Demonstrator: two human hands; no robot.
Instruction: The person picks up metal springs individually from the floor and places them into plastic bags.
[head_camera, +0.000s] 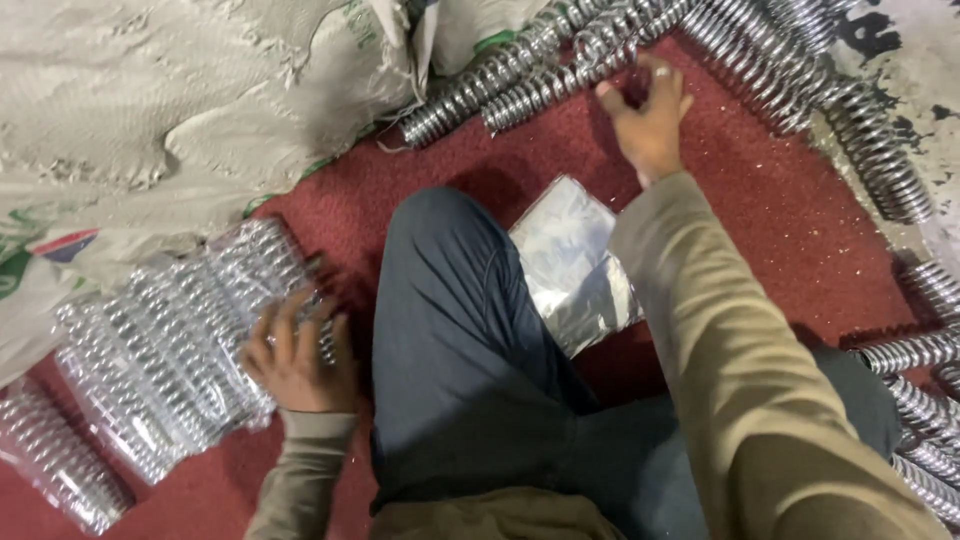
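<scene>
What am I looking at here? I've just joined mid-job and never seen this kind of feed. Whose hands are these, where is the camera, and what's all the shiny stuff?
There is no machine here: a person sits on a red floor covering and works with bare hands. The single picture comes from a camera worn on that person's head, looking down, so the dark trouser leg in the middle is their own.

The left hand rests on a clear plastic pack of metal coil springs; a second pack lies at the bottom left. The right hand reaches forward to a pile of loose springs, its fingers touching them; whether it grips one is hard to tell. More loose springs lie at the right edge. Empty clear bags lie beside the leg, and dusty woven sacks fill the upper left.
</scene>
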